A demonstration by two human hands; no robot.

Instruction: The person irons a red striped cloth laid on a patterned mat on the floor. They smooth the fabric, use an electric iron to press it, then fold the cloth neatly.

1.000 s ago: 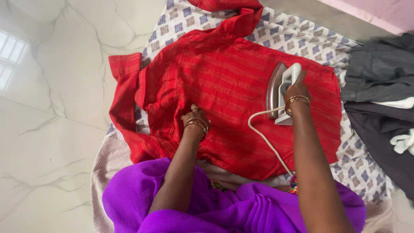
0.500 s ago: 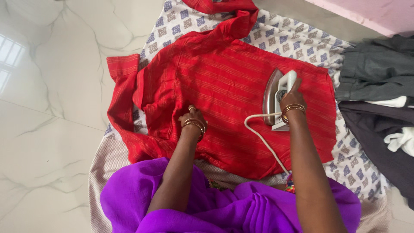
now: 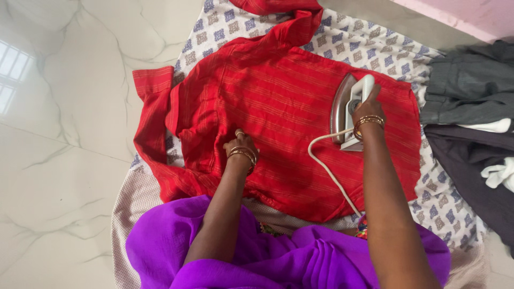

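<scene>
The iron (image 3: 350, 109) has slid a little farther from the person across the shirt (image 3: 284, 107) since half a second ago. Nearest, the left hand (image 3: 242, 147) presses flat, fingers bent, on the red shirt. Beyond, the right hand (image 3: 366, 109) grips the iron's handle, cord (image 3: 326, 166) trailing back. The shirt lies on a patterned cloth (image 3: 369, 45) on the floor.

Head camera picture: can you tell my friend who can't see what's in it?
A person's right hand holds a white iron on a red shirt, while the left hand presses the shirt flat. The shirt lies on a patterned cloth on a marble floor, with dark folded clothes to one side.
</scene>
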